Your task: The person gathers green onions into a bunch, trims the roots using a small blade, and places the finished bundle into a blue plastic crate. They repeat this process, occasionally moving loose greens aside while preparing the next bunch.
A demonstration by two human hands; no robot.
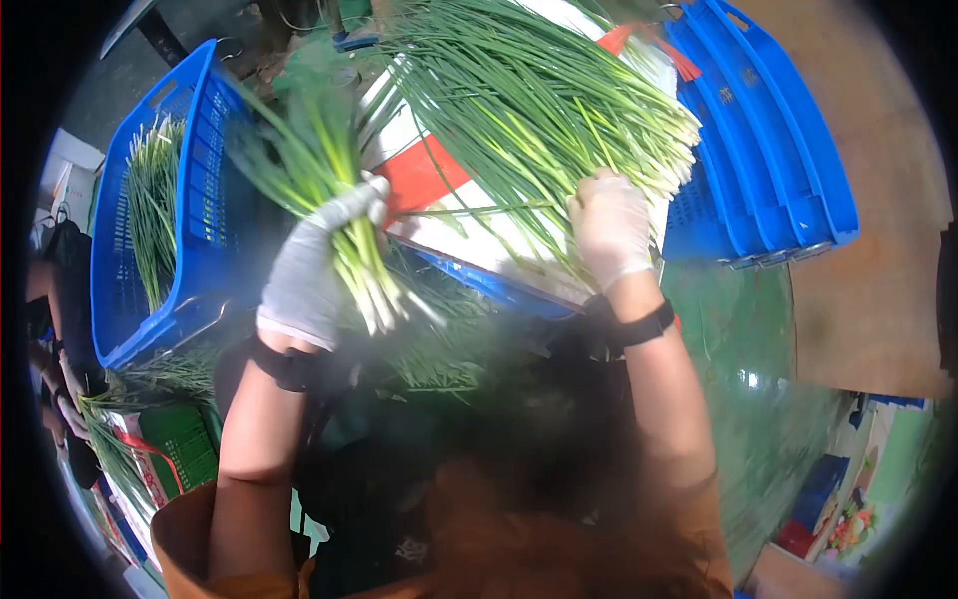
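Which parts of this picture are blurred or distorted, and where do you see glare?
Head view: wide-angle distortion curves the surroundings, with black corners; the leafy tops of the bunch in the left hand are smeared; the lower middle is dark and hazy; a small white glare spot shows on the green floor; the pile of stalks looks clearer.

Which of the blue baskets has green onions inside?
The separate basket on the left: green onions show inside it; the stacked baskets on the right show none.
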